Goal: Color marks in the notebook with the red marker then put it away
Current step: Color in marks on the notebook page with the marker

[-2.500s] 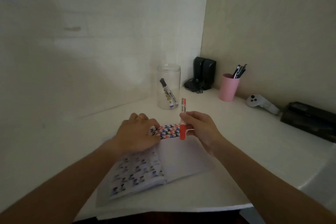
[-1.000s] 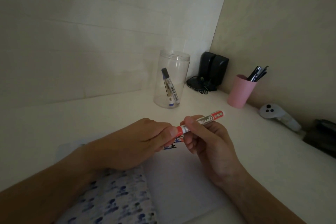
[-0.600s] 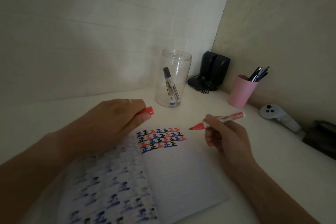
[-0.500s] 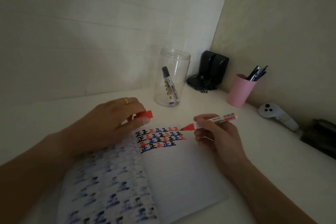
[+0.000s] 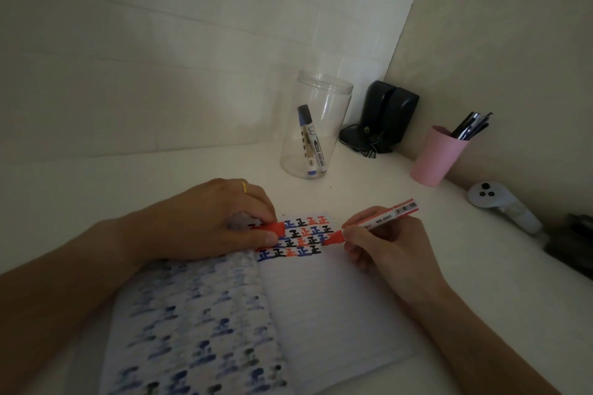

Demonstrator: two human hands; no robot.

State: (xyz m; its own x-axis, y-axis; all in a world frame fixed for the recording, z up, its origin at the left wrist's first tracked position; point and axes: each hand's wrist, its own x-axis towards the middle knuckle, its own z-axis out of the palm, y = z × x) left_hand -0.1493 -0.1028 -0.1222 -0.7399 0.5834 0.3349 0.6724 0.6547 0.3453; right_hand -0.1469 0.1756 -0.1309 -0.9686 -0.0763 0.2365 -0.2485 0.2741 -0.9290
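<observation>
An open notebook (image 5: 324, 305) lies on the white desk (image 5: 465, 292), with rows of red, blue and black marks (image 5: 303, 237) at the top of its right page. My right hand (image 5: 382, 244) holds the uncapped red marker (image 5: 372, 223), its tip touching the page at the right end of the marks. My left hand (image 5: 211, 224) rests on the top of the left page and pinches the red cap (image 5: 272, 228).
A clear jar (image 5: 316, 125) holding blue markers stands behind the notebook. Black speakers (image 5: 385, 115) sit in the corner. To the right are a pink cup (image 5: 438, 155) of pens, a white controller (image 5: 500, 205) and a dark object (image 5: 574, 250).
The cap came off the marker into my left hand. Both hands lowered to the notebook, and the marker tip came down onto the page beside the marks.
</observation>
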